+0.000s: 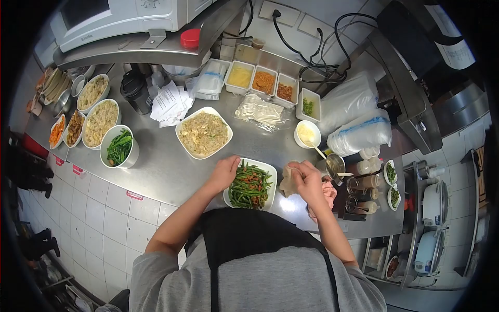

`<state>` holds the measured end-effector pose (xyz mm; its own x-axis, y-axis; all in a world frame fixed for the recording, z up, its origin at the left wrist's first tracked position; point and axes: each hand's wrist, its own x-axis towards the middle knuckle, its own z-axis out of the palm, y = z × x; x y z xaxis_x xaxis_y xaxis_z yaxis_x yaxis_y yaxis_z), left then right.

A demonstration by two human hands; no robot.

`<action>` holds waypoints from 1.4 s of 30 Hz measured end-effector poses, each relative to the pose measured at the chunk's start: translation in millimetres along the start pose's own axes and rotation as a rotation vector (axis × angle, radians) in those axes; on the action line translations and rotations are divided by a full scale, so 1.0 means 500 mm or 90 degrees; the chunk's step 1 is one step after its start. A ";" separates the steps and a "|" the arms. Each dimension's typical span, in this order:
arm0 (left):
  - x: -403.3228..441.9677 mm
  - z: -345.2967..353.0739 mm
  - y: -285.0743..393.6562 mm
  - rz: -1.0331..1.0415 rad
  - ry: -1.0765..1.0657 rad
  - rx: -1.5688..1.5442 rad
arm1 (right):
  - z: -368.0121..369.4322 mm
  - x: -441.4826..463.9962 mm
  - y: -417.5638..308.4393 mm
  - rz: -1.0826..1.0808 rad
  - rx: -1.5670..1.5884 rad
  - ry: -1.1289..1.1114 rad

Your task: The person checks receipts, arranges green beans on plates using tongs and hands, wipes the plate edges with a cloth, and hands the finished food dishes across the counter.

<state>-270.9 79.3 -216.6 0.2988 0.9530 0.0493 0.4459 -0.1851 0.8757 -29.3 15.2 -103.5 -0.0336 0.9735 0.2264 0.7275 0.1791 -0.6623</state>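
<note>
A square white plate (274, 193) of green beans (249, 186) with reddish-brown bits sits before me at the counter's front edge. My left hand (226, 173) grips its upper left rim, the fingertips partly hidden. To the right of the plate, my right hand (307, 181) is closed on a crumpled light-brown paper towel (287, 183). Beside that hand, a pink cloth (329, 193) lies partly under the wrist. Behind the beans stands a square white bowl (227, 146) of fried rice.
At left are a bowl of leafy greens (134, 153), rice bowls (115, 115) and a black-lidded cup (136, 92). Topping trays (263, 80), wrapped spoons (260, 112) and plastic bags (358, 130) line the back. A sauce-bottle rack (358, 200) stands right.
</note>
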 end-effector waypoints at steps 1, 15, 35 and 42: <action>0.000 0.001 0.001 -0.001 0.004 0.000 | -0.003 -0.005 -0.006 -0.018 -0.015 -0.024; -0.017 0.025 0.014 -0.023 0.127 -0.008 | 0.109 -0.102 0.032 -0.104 -0.276 -0.195; 0.007 -0.034 -0.001 -0.088 0.043 -0.132 | -0.008 -0.030 0.074 0.026 0.155 -0.203; 0.101 0.002 0.000 0.021 -0.151 -0.100 | 0.042 -0.047 0.064 -0.148 -0.146 -0.190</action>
<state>-254.6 127.3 -214.5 0.5081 0.8611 -0.0188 0.3024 -0.1579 0.9400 -19.8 1.2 -144.8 -0.3866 0.9154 0.1123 0.8093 0.3951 -0.4348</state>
